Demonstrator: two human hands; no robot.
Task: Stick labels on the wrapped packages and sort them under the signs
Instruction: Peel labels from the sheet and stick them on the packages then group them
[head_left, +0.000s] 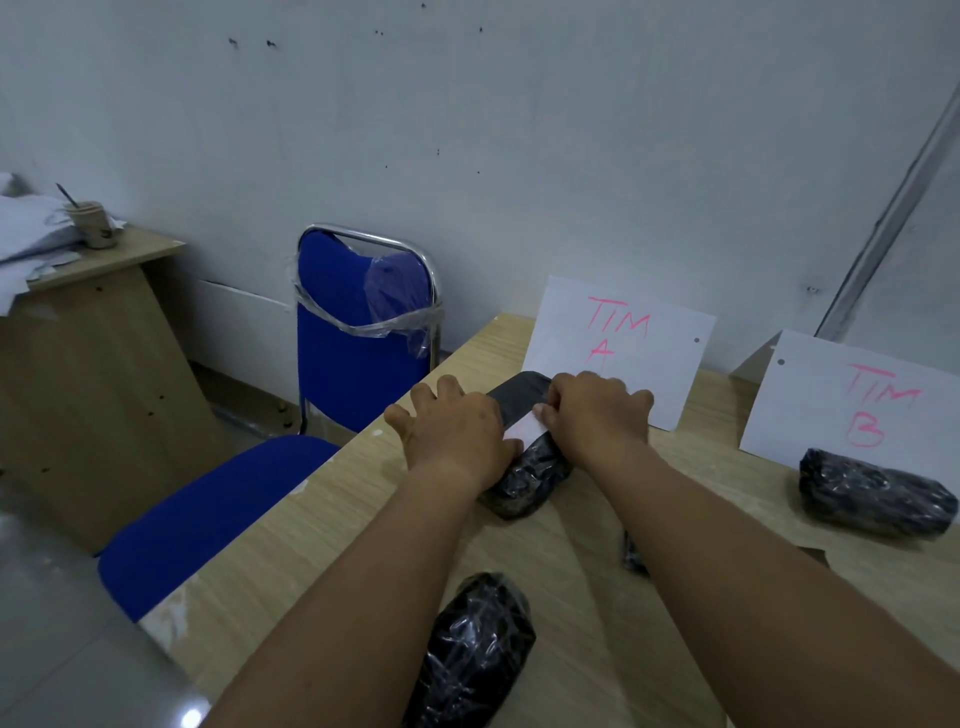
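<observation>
Right now, in the head view, both hands work on one black wrapped package (530, 475) that lies on the table (363, 519) just in front of the sign marked TIM A (618, 348). The left hand (457, 436) lies spread and fairly flat over the package's left side, its thumb at the lower edge of a white label (523, 430). The right hand (597, 410) is curled over the far right of the package with its thumb at the label's upper edge. The label sits across the top of the wrap between the two thumbs; whether it is fully stuck down cannot be told. The likeliest trouble is the wrap itself: it looks crinkled and glossy, so the label could crease, trap a fold or lift at a corner if pressed unevenly. The package is rounded and might roll under the push, dragging the label askew. The right knuckles are close to the leaning paper sign, so a shove forward could knock it flat. A second package (878, 493) already rests under the sign marked TIM B (862, 405), and a third package (472, 654) waits near the front edge, where a forearm could nudge it off.
</observation>
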